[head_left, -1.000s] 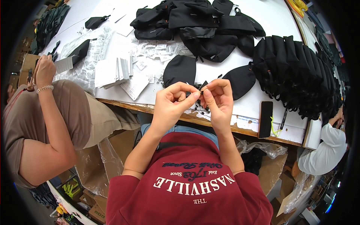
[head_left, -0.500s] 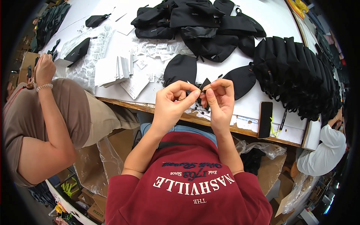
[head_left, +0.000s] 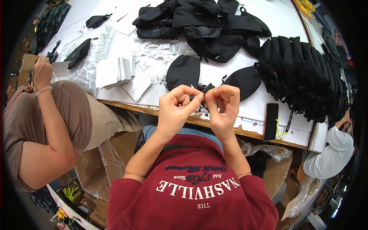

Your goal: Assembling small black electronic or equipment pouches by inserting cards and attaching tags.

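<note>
My left hand (head_left: 177,107) and my right hand (head_left: 223,107) meet just above the front edge of the table, thumb and forefinger pinched on each. Between the fingertips is something small and dark, mostly hidden, too little to name. Behind my left hand lies a flat black fabric pouch (head_left: 183,72), and a second black pouch (head_left: 245,82) rests behind my right hand. A small dark triangular piece (head_left: 208,88) shows just past my fingertips. Small black bits (head_left: 204,110) are scattered on the table under my hands.
Black pouches heap up at the back (head_left: 214,30); a long row of black pouches (head_left: 303,73) stands at right. A phone (head_left: 271,122) lies near the edge. White cards (head_left: 115,73) and loose labels (head_left: 165,50) cover the left. A co-worker's hand (head_left: 42,71) is far left.
My right hand has turned, its fingers curling in more closely against my left fingertips. My left hand stays nearly still. The co-worker's hand at far left has shifted slightly down and left.
</note>
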Available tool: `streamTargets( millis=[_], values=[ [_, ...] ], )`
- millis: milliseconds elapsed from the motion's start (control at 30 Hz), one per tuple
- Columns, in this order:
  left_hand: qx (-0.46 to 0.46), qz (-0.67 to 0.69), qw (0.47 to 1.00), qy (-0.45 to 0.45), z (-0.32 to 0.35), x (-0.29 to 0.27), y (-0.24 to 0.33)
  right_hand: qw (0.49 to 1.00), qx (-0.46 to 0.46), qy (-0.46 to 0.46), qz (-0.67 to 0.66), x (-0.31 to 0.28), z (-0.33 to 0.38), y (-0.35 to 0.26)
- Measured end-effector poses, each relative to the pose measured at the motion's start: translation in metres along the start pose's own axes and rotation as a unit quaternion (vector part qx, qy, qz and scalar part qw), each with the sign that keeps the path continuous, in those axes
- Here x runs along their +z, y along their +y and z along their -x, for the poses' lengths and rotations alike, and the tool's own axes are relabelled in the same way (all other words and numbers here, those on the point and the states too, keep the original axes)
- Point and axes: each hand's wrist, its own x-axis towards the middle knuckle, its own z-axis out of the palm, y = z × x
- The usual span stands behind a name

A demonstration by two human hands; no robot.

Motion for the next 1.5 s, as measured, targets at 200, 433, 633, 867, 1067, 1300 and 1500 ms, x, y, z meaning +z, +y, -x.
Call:
streamTargets(
  millis=[200, 433, 633, 867, 1067, 1300, 1500],
  values=[
    [0.014, -0.028, 1.0, 0.004, 0.003, -0.001, 0.005, 0.997, 0.052, -0.021, -0.044, -0.001, -0.002, 0.001],
    [0.053, -0.111, 0.992, -0.009, 0.006, -0.01, 0.01, 0.968, 0.153, -0.047, -0.193, -0.004, -0.005, -0.001],
    [0.113, -0.193, 0.975, 0.009, 0.008, -0.008, 0.011, 0.98, 0.121, -0.046, -0.149, 0.001, -0.004, -0.004],
    [0.107, -0.117, 0.987, -0.007, 0.005, -0.029, 0.016, 0.989, 0.147, -0.016, -0.028, -0.046, -0.042, 0.019],
    [0.123, -0.065, 0.977, -0.164, 0.006, -0.041, 0.011, 0.882, 0.438, -0.173, -0.025, -0.024, -0.025, 0.073],
    [0.169, -0.102, 0.972, -0.126, 0.012, -0.056, 0.017, 0.885, 0.428, -0.141, -0.117, -0.008, -0.031, 0.055],
    [0.326, -0.468, 0.813, -0.113, -0.002, -0.058, 0.008, 0.909, 0.125, -0.336, 0.213, -0.017, -0.041, -0.036]
  ],
)
